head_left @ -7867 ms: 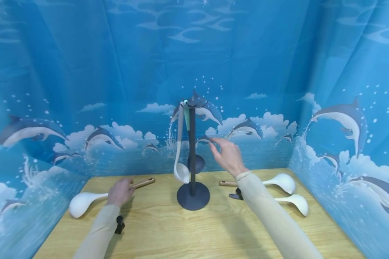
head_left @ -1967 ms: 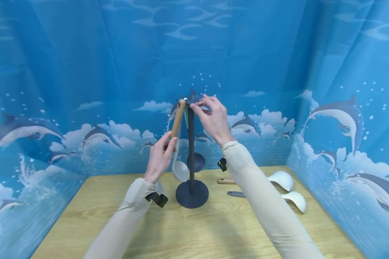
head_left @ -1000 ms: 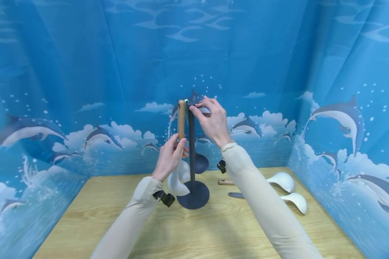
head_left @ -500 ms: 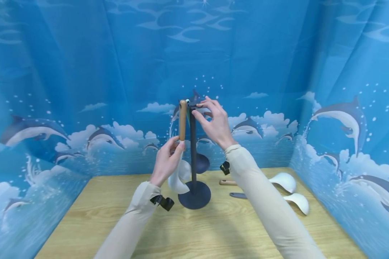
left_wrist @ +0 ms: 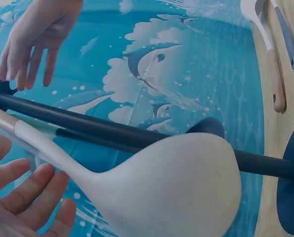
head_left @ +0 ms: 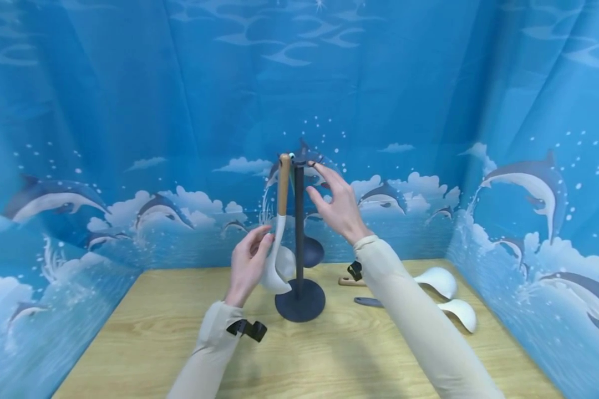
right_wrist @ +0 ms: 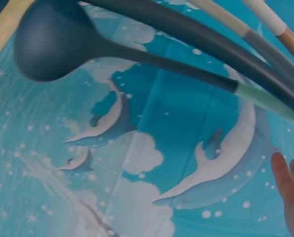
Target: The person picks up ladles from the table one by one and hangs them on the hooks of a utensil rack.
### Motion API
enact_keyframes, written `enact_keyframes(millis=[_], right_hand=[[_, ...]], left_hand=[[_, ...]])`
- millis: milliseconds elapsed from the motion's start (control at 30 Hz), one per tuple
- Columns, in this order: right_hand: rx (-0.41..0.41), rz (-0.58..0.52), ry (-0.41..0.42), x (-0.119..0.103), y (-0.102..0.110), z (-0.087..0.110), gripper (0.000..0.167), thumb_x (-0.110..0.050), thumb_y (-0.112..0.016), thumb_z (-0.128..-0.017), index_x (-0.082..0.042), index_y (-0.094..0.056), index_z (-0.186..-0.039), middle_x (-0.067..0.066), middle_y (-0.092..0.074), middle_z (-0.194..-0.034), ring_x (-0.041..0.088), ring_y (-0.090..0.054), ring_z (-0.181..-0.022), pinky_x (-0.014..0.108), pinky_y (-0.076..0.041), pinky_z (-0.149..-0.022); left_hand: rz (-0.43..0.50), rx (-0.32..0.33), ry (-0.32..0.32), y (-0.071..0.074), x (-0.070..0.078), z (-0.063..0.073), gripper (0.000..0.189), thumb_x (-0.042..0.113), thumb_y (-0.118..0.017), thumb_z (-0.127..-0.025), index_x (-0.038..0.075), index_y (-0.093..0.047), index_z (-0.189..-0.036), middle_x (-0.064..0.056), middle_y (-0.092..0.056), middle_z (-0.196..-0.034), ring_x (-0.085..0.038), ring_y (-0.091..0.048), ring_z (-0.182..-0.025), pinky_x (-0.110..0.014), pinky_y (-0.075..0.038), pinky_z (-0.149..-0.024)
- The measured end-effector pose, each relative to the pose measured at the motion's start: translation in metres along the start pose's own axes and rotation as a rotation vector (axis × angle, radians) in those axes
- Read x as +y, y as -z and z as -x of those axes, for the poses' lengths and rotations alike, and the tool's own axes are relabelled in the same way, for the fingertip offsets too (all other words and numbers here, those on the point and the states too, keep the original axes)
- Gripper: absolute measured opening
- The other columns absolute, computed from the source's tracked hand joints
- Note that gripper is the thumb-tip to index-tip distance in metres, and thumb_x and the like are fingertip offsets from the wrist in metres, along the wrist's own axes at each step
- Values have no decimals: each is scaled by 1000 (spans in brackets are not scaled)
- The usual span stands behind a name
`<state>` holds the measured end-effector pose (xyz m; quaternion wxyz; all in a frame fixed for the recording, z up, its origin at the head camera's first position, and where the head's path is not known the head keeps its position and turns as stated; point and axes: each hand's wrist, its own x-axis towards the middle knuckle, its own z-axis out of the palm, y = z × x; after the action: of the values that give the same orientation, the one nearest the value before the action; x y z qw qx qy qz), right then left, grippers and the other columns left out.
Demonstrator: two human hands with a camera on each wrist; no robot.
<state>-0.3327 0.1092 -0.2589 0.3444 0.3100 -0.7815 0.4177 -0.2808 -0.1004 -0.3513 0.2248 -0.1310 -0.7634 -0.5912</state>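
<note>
A white ladle (head_left: 282, 191) with a wooden handle hangs by its handle end at the top of a dark utensil stand (head_left: 299, 233), on the left side. Its bowl (left_wrist: 181, 182) looms large in the left wrist view. My left hand (head_left: 247, 263) is just left of the ladle, fingers parted and loosely bent around nothing. My right hand (head_left: 341, 208) is right of the pole, thumb and fingers spread, the index fingertip close to the stand's hooked top. Also hanging are a dark ladle (right_wrist: 53, 42) with a green handle end and another white ladle (head_left: 286, 263), partly hidden.
On the wooden table's right side lie two white ladles, one with a wooden handle (head_left: 351, 281) and one with a grey handle (head_left: 368, 302). The right forearm partly covers them. The stand's round base (head_left: 299, 310) rests mid-table. A dolphin-print curtain (head_left: 229, 111) encloses the table.
The wooden-handled ladle went from the table's left side to the stand. My left hand has let go of it and drawn down-left; my right hand has released the stand's top and opened.
</note>
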Motion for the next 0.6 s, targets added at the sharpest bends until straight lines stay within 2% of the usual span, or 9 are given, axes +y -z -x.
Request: enact_keyframes(millis=[133,300,467,600], right_hand=[[-12,-21,30,9,-1,7,46,-15,-56,-100,-14,-48,-145,8,-51,-145,22,-50,-133,41,-51,-99],[-48,1,32,21,1,17,35,-14,-56,-100,-8,-58,-135,11,-57,-137,27,-55,-126,41,-54,-94],[-96,59,-13,35,3,28,26,-13,-57,-100,-7,-66,-123,11,-66,-122,27,-64,-111,39,-57,-89],[-179,118,-72,50,7,39,22,-14,-57,-100,-8,-71,-115,10,-71,-112,22,-68,-99,38,-58,-84]], left_hand=[[15,15,9,3,-6,5,36,33,-56,-101,14,-62,-131,-14,-69,-120,-24,-67,-110,-41,-51,-99],[29,40,34,5,-12,12,34,31,-57,-100,14,-63,-129,-12,-70,-116,-24,-67,-109,-41,-51,-100],[45,54,50,7,-16,16,34,30,-57,-100,12,-63,-128,-15,-70,-115,-25,-67,-109,-43,-50,-100],[61,71,57,9,-20,19,33,28,-57,-101,10,-64,-127,-17,-70,-114,-27,-67,-108,-41,-51,-97]])
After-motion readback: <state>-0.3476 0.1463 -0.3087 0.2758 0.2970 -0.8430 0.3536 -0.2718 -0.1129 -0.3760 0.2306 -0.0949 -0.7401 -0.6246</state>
